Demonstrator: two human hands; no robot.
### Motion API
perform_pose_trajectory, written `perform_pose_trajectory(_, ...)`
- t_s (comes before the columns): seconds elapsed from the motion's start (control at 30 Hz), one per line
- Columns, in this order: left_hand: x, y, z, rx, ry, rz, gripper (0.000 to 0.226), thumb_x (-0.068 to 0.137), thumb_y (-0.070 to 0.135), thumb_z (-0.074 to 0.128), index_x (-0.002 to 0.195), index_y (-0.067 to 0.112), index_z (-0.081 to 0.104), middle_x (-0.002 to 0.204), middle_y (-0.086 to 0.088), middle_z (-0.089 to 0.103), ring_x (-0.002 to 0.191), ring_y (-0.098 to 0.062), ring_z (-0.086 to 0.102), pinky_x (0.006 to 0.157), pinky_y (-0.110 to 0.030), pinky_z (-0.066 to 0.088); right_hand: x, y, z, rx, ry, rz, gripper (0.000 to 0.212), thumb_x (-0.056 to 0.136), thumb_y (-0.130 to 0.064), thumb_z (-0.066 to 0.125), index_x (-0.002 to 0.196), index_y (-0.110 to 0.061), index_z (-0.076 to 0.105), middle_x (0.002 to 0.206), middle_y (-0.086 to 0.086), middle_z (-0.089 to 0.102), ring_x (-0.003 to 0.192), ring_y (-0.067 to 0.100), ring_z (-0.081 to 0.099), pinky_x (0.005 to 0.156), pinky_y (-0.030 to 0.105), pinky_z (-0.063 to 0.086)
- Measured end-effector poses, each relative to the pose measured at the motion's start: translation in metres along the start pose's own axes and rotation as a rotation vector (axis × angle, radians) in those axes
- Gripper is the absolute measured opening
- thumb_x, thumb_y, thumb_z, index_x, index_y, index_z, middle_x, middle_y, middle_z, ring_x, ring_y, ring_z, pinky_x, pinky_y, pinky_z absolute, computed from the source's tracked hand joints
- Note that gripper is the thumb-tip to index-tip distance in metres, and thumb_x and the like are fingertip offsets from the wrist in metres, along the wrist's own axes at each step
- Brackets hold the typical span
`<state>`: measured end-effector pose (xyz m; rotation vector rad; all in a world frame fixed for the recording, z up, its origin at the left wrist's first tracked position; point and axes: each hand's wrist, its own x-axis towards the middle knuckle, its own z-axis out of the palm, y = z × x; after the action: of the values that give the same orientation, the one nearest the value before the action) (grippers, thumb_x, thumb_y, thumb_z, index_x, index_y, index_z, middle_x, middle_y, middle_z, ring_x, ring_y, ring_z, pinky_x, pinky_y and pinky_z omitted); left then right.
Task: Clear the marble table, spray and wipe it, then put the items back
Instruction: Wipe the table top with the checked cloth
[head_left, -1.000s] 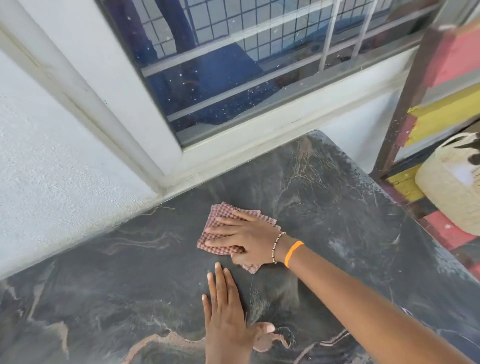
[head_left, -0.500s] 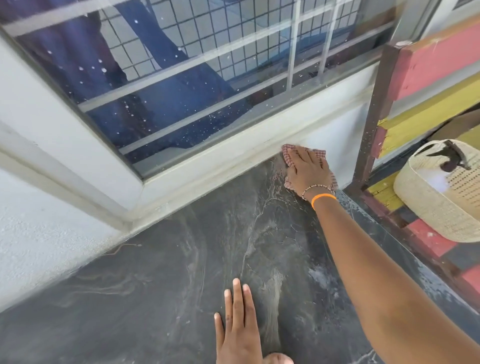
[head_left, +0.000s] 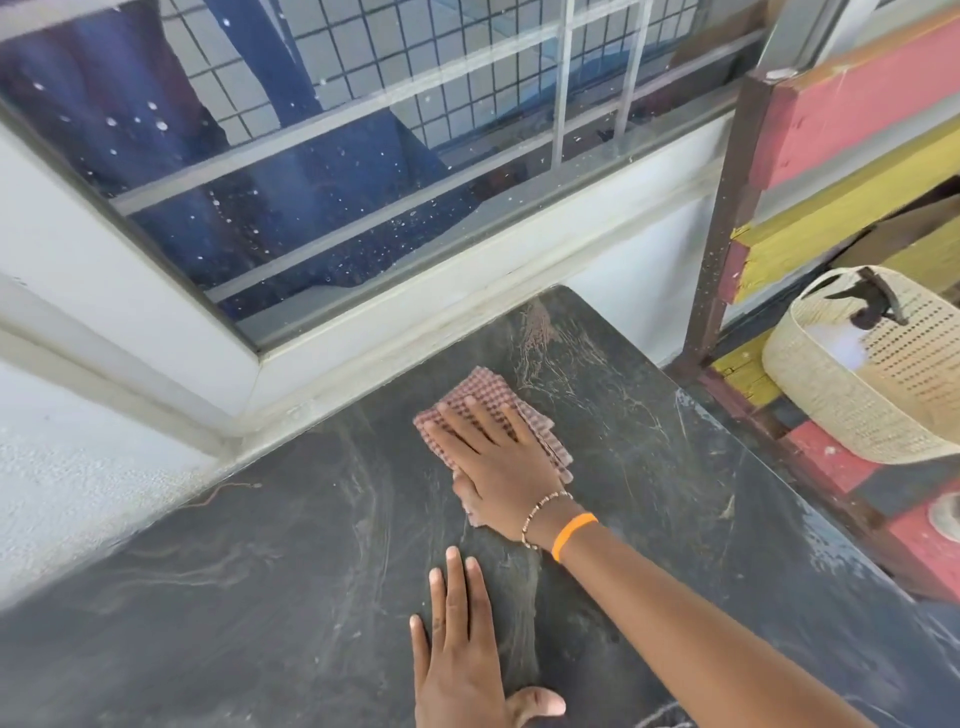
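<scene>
The dark marble table (head_left: 260, 597) fills the lower part of the view, with pale wipe streaks across it. My right hand (head_left: 498, 457) lies flat, fingers straight, pressing a folded pink checked cloth (head_left: 483, 395) onto the table near the window sill. An orange band and a bead bracelet sit on that wrist. My left hand (head_left: 462, 654) rests flat on the marble closer to me, fingers straight and together, holding nothing.
A window with a metal grille (head_left: 363, 156) and white sill runs along the table's far edge. To the right stands a red and yellow wooden bench (head_left: 852, 124) with a woven basket (head_left: 862, 384) holding a spray bottle (head_left: 872, 301).
My right hand slid the cloth from the far right corner of the table back toward the middle, closer to me. My left hand stayed planted on the marble.
</scene>
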<state>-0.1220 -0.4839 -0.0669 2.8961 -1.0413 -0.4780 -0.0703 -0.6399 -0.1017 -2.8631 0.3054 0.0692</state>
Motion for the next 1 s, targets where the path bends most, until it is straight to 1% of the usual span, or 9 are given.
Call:
perform_pose_trajectory(0.03, 0.0, -0.002, 0.0, -0.027, -0.052, 0.014, 0.133, 0.036, 0.086, 0.048, 0.144, 0.014, 0.017, 0.153, -0.018, 0.017, 0.132, -0.021, -0.035, 0.103, -0.048, 0.04, 0.013, 0.004, -0.003, -0.019, -0.001, -0.026, 0.059, 0.093, -0.031, 0.034, 0.147, -0.031, 0.013, 0.158, -0.007, 0.013, 0.146, 0.021, 0.006, 0.116, 0.047, -0.002)
perform_pose_trajectory(0.1, -0.001, -0.006, 0.001, -0.078, -0.259, -0.009, 0.135, 0.046, 0.084, 0.051, 0.134, 0.018, -0.027, 0.15, -0.005, -0.028, 0.135, -0.026, -0.033, 0.117, -0.045, 0.01, 0.03, 0.026, -0.01, -0.043, 0.02, 0.042, 0.057, 0.094, -0.032, 0.034, 0.147, -0.034, 0.014, 0.158, -0.01, 0.013, 0.146, 0.02, 0.004, 0.115, 0.052, -0.004)
perform_pose_trajectory(0.13, -0.003, -0.009, 0.004, -0.078, -0.33, -0.036, 0.131, 0.052, 0.081, 0.052, 0.128, 0.02, -0.036, 0.142, 0.002, -0.041, 0.135, -0.024, -0.032, 0.118, -0.042, 0.001, 0.033, 0.041, -0.014, -0.037, 0.041, 0.112, 0.057, 0.094, -0.032, 0.034, 0.147, -0.034, 0.014, 0.158, -0.011, 0.012, 0.147, 0.02, 0.004, 0.114, 0.054, -0.004)
perform_pose_trajectory(0.33, -0.008, -0.009, 0.008, -0.096, -0.264, -0.032, 0.125, 0.063, 0.07, 0.058, 0.126, 0.021, -0.038, 0.135, 0.006, -0.045, 0.125, -0.015, -0.039, 0.116, -0.04, -0.009, -0.034, 0.123, -0.026, -0.059, 0.185, 0.528, 0.055, 0.091, -0.031, 0.033, 0.145, -0.028, 0.022, 0.156, -0.003, 0.022, 0.143, 0.027, 0.017, 0.112, 0.058, 0.013)
perform_pose_trajectory(0.5, -0.014, -0.013, 0.011, -0.183, -0.19, 0.002, 0.121, 0.064, 0.072, 0.053, 0.129, 0.022, -0.036, 0.141, 0.007, -0.039, 0.129, -0.013, -0.036, 0.116, -0.04, -0.011, -0.098, 0.098, -0.009, -0.008, 0.201, 0.757, 0.057, 0.092, -0.028, 0.031, 0.147, -0.026, 0.016, 0.158, 0.002, 0.016, 0.145, 0.03, 0.011, 0.115, 0.055, 0.005)
perform_pose_trajectory(0.63, -0.042, -0.028, 0.013, -0.273, -0.075, -0.005, 0.116, 0.055, 0.081, 0.032, 0.132, 0.023, -0.034, 0.143, 0.009, -0.035, 0.132, -0.014, -0.035, 0.111, -0.033, -0.017, -0.093, 0.029, 0.002, 0.026, 0.133, 0.554, 0.062, 0.091, -0.027, 0.034, 0.148, -0.027, 0.009, 0.159, 0.0, 0.008, 0.146, 0.029, 0.004, 0.116, 0.051, 0.0)
perform_pose_trajectory(0.77, -0.086, -0.055, 0.015, -0.278, -0.097, -0.136, 0.125, 0.034, 0.097, -0.001, 0.131, 0.024, -0.031, 0.143, 0.012, -0.031, 0.13, -0.011, -0.035, 0.116, -0.039, -0.006, -0.061, -0.058, 0.014, 0.09, 0.048, 0.266, 0.064, 0.092, -0.027, 0.036, 0.148, -0.028, 0.005, 0.16, 0.0, 0.004, 0.146, 0.029, -0.003, 0.116, 0.049, -0.006)
perform_pose_trajectory(0.9, -0.112, -0.073, 0.017, -0.21, -0.153, -0.26, 0.135, 0.02, 0.097, -0.01, 0.13, 0.02, -0.03, 0.149, 0.004, -0.024, 0.137, -0.015, -0.022, 0.117, -0.041, 0.003, -0.06, -0.121, 0.028, 0.078, -0.077, -0.125, 0.065, 0.09, -0.023, 0.042, 0.148, -0.028, 0.014, 0.159, -0.001, 0.011, 0.146, 0.029, 0.002, 0.116, 0.05, -0.007)
perform_pose_trajectory(1.0, -0.12, -0.074, 0.015, -0.173, -0.214, -0.271, 0.142, 0.014, 0.095, -0.016, 0.129, 0.015, -0.032, 0.152, -0.002, -0.024, 0.143, -0.021, -0.017, 0.118, -0.039, 0.003, -0.084, -0.114, 0.033, 0.011, -0.111, -0.278, 0.06, 0.09, -0.026, 0.042, 0.146, -0.03, 0.02, 0.158, -0.006, 0.014, 0.146, 0.025, 0.006, 0.116, 0.049, -0.005)
